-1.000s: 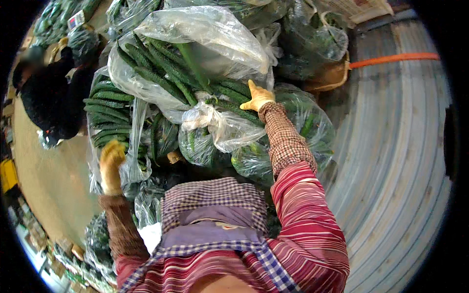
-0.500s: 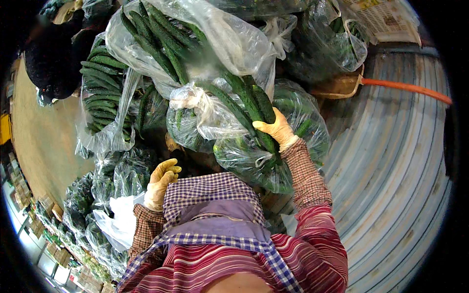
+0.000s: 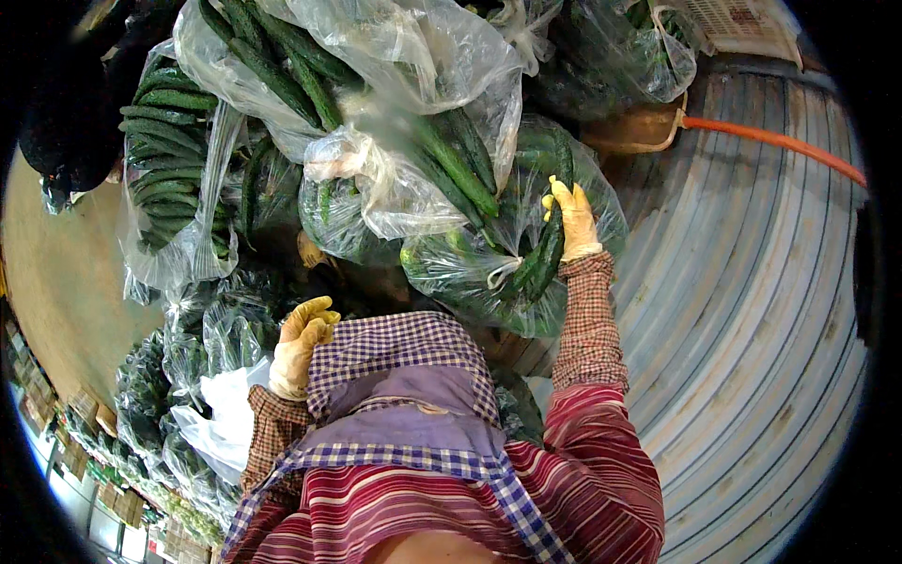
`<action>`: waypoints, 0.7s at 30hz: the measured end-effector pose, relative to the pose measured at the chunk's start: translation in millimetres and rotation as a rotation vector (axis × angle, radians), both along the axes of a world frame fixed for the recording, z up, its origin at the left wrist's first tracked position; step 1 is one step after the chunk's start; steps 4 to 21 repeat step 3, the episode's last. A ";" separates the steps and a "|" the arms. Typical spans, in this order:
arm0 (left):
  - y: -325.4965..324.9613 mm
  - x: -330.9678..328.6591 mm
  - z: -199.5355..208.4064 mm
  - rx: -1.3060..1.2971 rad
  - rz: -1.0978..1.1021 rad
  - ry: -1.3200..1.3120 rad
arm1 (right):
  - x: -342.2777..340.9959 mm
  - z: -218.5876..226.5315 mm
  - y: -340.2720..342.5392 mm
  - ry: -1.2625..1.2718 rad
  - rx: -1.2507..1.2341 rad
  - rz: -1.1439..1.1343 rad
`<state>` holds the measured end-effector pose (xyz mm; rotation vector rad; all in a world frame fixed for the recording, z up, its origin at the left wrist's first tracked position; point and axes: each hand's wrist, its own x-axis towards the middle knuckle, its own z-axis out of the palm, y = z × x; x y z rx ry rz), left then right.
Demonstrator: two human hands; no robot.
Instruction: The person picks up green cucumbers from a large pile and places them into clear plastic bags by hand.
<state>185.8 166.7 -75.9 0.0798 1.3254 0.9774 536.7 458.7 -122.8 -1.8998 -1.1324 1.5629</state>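
My right hand [image 3: 575, 221], in a pale yellow glove, grips a long, dark green cucumber [image 3: 562, 150] near its middle. Beneath it another cucumber [image 3: 540, 270] lies on a tied, clear bag of cucumbers [image 3: 440, 282]. To the left of that hand, several more cucumbers [image 3: 451, 160] stick out of a large clear plastic bag [image 3: 413, 56]. Loosely curled and holding nothing that I can see, my left hand [image 3: 303, 343], gloved too, hangs beside the checked apron [image 3: 404, 352].
An open bag of stacked cucumbers [image 3: 169, 169] stands at the left. White plastic [image 3: 225, 418] and filled dark bags [image 3: 146, 376] lie at lower left. A tan scoop-like container [image 3: 639, 132] with an orange handle [image 3: 770, 139] rests on the ridged metal floor [image 3: 723, 329]. A dark-clothed person [image 3: 70, 122] is at far left.
My right hand has moved right and slightly up with a cucumber, away from the cucumbers at the bag's mouth. The view has shifted a little; my left hand stays beside the apron.
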 end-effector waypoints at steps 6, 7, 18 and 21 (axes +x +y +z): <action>7.1 6.3 -1.1 -0.011 -0.047 -0.018 | -1.4 -27.3 -20.0 -0.225 0.153 0.133; 7.1 6.3 -1.1 -0.011 -0.047 -0.018 | -1.4 -27.3 -20.0 -0.225 0.153 0.133; 7.1 6.3 -1.1 -0.011 -0.047 -0.018 | -1.4 -27.3 -20.0 -0.225 0.153 0.133; 7.1 6.3 -1.1 -0.011 -0.047 -0.018 | -1.4 -27.3 -20.0 -0.225 0.153 0.133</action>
